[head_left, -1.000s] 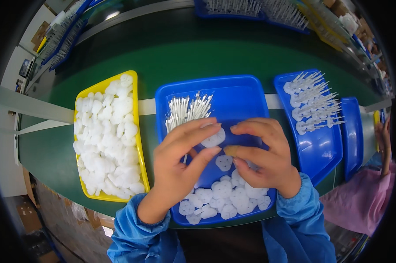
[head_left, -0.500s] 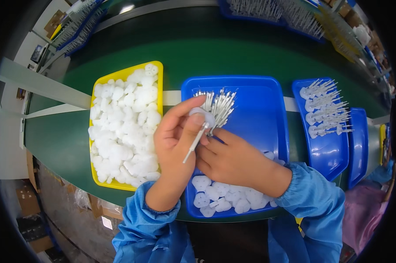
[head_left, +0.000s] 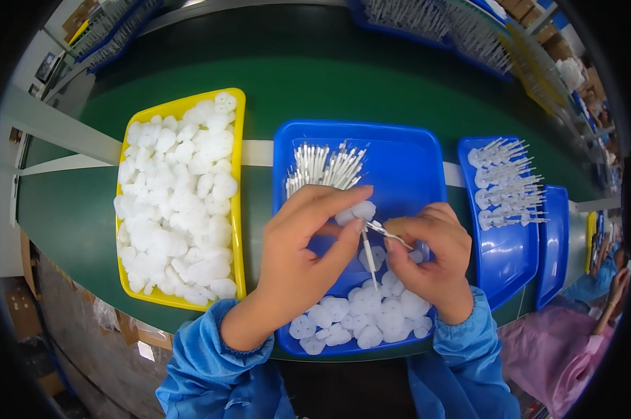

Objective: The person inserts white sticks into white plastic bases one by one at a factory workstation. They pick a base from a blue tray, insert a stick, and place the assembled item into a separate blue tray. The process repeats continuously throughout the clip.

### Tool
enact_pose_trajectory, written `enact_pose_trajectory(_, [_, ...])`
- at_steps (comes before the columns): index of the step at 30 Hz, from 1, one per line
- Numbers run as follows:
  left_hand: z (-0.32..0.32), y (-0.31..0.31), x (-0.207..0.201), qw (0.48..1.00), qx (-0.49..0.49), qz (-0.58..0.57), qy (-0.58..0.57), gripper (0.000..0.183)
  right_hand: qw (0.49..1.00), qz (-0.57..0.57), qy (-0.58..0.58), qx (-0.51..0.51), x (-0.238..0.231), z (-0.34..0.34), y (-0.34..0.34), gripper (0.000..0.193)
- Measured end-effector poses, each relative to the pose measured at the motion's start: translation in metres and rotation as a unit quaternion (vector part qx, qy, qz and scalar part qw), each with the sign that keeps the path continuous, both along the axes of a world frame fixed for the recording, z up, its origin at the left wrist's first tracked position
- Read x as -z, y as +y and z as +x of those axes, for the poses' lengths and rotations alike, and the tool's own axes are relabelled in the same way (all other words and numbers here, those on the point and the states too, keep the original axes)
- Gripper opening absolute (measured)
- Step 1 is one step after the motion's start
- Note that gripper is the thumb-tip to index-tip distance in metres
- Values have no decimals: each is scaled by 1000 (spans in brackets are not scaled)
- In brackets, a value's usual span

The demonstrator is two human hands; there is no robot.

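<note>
My left hand [head_left: 298, 251] pinches a translucent white disc [head_left: 363, 210] between thumb and finger, and a thin white rod [head_left: 368, 257] hangs down from it. Between thumb and finger, my right hand [head_left: 437, 251] grips another slim silvery-white rod [head_left: 392, 236], its tip meeting the disc's underside. Exactly how this tip joins the disc is too small to tell. Both hands are above a blue tray [head_left: 406, 143]. Behind my left hand, a bundle of rods [head_left: 322, 167] lies in that tray; loose discs [head_left: 378, 314] are heaped at its near end.
To the left stands a yellow tray [head_left: 238, 202] piled with white discs [head_left: 179, 181]. On the right, a smaller blue tray [head_left: 511, 262] bears rows of discs with rods [head_left: 507, 185]. More rod-filled trays [head_left: 430, 28] line the far side. At the right edge is another person's arm [head_left: 612, 300].
My left hand has moved right with the disc, whose rod now points downward. My right hand has come from beside the rod bundle to the disc, a rod now visible in its fingers.
</note>
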State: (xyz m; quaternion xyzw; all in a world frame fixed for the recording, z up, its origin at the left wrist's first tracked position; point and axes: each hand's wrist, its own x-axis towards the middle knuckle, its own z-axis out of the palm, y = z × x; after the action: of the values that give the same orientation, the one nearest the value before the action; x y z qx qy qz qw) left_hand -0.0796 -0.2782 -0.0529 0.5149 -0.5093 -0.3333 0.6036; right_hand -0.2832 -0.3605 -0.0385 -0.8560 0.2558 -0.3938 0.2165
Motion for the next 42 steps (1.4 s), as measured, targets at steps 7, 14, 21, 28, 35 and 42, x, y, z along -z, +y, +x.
enact_pose_trajectory(7, [-4,-1,5,999,-1,8,49,41,999,28,18,9,4,-7,1,21])
enact_pose_trajectory(14, [-3,-2,6,1000,-16,-10,-9,40,998,46,23,26,0,-10,5,25])
enact_pose_trajectory(21, [-6,-4,8,996,-17,-16,-85,42,997,40,45,58,-4,0,13,22])
enact_pose_trajectory(28, [-5,-2,0,983,6,-23,-182,44,981,188,1,41,11,-7,13,10])
enact_pose_trajectory(35, [-4,-4,1,959,2,-73,-273,44,950,305,19,64,7,-5,13,11])
enact_pose_trajectory(42, [-10,0,3,952,-19,-58,-301,44,980,-86,141,112,2,-3,16,15])
